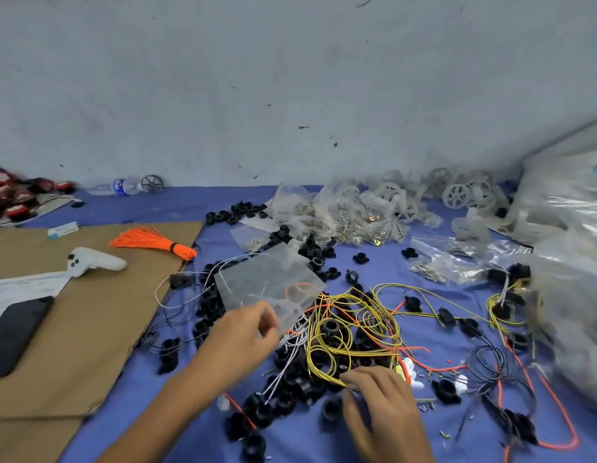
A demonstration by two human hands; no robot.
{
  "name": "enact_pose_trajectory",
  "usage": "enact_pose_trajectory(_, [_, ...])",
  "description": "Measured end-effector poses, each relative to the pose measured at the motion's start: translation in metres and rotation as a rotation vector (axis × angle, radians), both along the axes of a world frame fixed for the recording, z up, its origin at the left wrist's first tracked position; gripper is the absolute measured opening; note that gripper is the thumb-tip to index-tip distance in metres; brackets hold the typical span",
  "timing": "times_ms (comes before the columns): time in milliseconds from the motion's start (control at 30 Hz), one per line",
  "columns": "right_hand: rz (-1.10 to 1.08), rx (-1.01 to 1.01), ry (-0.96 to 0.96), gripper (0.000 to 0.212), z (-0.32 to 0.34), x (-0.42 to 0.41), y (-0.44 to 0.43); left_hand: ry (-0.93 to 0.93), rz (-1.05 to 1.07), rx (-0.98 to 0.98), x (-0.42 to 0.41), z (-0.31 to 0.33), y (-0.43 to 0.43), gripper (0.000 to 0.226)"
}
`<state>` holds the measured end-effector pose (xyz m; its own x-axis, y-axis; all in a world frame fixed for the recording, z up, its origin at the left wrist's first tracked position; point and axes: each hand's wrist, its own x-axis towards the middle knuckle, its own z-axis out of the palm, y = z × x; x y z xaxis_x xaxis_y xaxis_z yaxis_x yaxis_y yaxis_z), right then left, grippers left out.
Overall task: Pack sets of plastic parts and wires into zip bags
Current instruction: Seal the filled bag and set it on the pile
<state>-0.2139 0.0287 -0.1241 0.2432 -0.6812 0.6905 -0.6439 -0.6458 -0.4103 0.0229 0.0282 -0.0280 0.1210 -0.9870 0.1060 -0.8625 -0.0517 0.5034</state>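
My left hand [242,339] pinches the near corner of a clear zip bag [267,285], lifted above the blue cloth, with a thin orange and a white wire inside. My right hand [380,406] lies low on the tangle of yellow wires [354,329], fingertips curled round a yellow strand at its near edge. Black plastic ring parts [290,392] lie heaped under and around the wires. Orange, white and black wires are mixed through the pile.
A brown cardboard sheet [90,329] at the left carries a bundle of orange wires [156,243], a white controller [93,260], papers and a dark phone [13,332]. Bags of small metal parts [354,218] and white plastic wheels [457,195] lie at the back. A big plastic sack [571,262] fills the right.
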Motion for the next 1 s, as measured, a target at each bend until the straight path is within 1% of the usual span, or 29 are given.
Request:
enact_pose_trajectory(67, [0.041, 0.015, -0.025, 0.02, 0.008, 0.0, 0.004, 0.076, -0.064, 0.02, -0.02, -0.003, 0.017, 0.01])
enact_pose_trajectory(100, [0.058, 0.075, -0.085, 0.016, 0.013, 0.001, 0.007, 0.117, -0.094, 0.023, -0.03, -0.004, 0.025, 0.015])
enact_pose_trajectory(133, [0.064, 0.174, -0.189, 0.01, 0.021, 0.003, 0.012, 0.172, -0.123, 0.023, -0.039, -0.007, 0.032, 0.018])
enact_pose_trajectory(167, [0.078, 0.304, -0.317, 0.008, 0.029, 0.007, 0.017, 0.237, -0.147, 0.024, -0.047, -0.01, 0.037, 0.018])
enact_pose_trajectory(200, [0.087, 0.445, -0.436, 0.015, 0.037, 0.01, 0.021, 0.294, -0.164, 0.029, -0.054, -0.014, 0.042, 0.016])
enact_pose_trajectory(233, [0.093, 0.55, -0.514, 0.024, 0.041, 0.013, 0.023, 0.34, -0.173, 0.034, -0.06, -0.016, 0.046, 0.011])
enact_pose_trajectory(267, [0.085, 0.595, -0.526, 0.029, 0.044, 0.014, 0.024, 0.382, -0.183, 0.036, -0.064, -0.019, 0.049, 0.007])
enact_pose_trajectory(333, [0.069, 0.579, -0.469, 0.03, 0.051, 0.015, 0.026, 0.456, -0.194, 0.048, -0.069, -0.022, 0.054, 0.011])
enact_pose_trajectory(433, [-0.008, 0.524, -0.311, 0.033, 0.051, 0.014, 0.027, 0.51, -0.135, 0.101, -0.069, -0.02, 0.059, 0.028])
enact_pose_trajectory(467, [-0.024, 0.526, -0.265, 0.033, 0.052, 0.014, 0.028, 0.503, -0.12, 0.114, -0.067, -0.021, 0.059, 0.03])
enact_pose_trajectory(533, [-0.017, 0.53, -0.221, 0.028, 0.055, 0.014, 0.03, 0.459, -0.091, 0.129, -0.069, -0.016, 0.061, 0.022])
enact_pose_trajectory(600, [-0.02, 0.525, -0.134, 0.023, 0.057, 0.014, 0.032, 0.359, -0.025, 0.078, -0.071, -0.019, 0.061, 0.003])
enact_pose_trajectory(633, [-0.026, 0.52, -0.059, 0.023, 0.06, 0.015, 0.033, 0.292, 0.025, 0.023, -0.071, -0.018, 0.062, 0.009])
enact_pose_trajectory(667, [-0.021, 0.499, 0.001, 0.03, 0.062, 0.017, 0.033, 0.236, 0.038, -0.03, -0.07, -0.011, 0.064, 0.015])
enact_pose_trajectory(700, [0.008, 0.487, 0.003, 0.042, 0.066, 0.018, 0.032, 0.205, 0.041, -0.01, -0.072, -0.003, 0.064, 0.013])
enact_pose_trajectory(733, [0.032, 0.501, -0.016, 0.051, 0.068, 0.02, 0.031, 0.212, -0.039, 0.029, -0.073, 0.01, 0.064, 0.004])
enact_pose_trajectory(767, [0.052, 0.523, 0.011, 0.053, 0.071, 0.02, 0.032, 0.244, -0.104, 0.15, -0.078, 0.02, 0.061, 0.013])
enact_pose_trajectory(800, [0.071, 0.512, 0.075, 0.047, 0.071, 0.02, 0.034, 0.302, -0.143, 0.148, -0.079, 0.024, 0.068, 0.027])
enact_pose_trajectory(833, [0.087, 0.496, 0.109, 0.041, 0.069, 0.017, 0.035, 0.24, -0.169, 0.156, -0.079, 0.03, 0.07, 0.051])
enact_pose_trajectory(867, [0.09, 0.475, 0.099, 0.039, 0.068, 0.015, 0.037, 0.119, -0.248, 0.206, -0.076, 0.03, 0.076, 0.088])
enact_pose_trajectory(900, [0.084, 0.451, 0.157, 0.041, 0.069, 0.015, 0.039, 0.093, -0.276, 0.171, -0.07, 0.03, 0.07, 0.042])
enact_pose_trajectory(933, [0.03, 0.389, 0.243, 0.038, 0.068, 0.016, 0.037, 0.12, -0.257, 0.128, -0.071, 0.034, 0.066, 0.033])
enact_pose_trajectory(967, [0.003, 0.384, 0.245, 0.027, 0.072, 0.016, 0.038, 0.081, -0.219, 0.165, -0.075, 0.048, 0.064, 0.04])
enact_pose_trajectory(1000, [-0.014, 0.421, 0.244, 0.026, 0.078, 0.015, 0.038, 0.076, -0.203, 0.132, -0.069, 0.047, 0.063, 0.043])
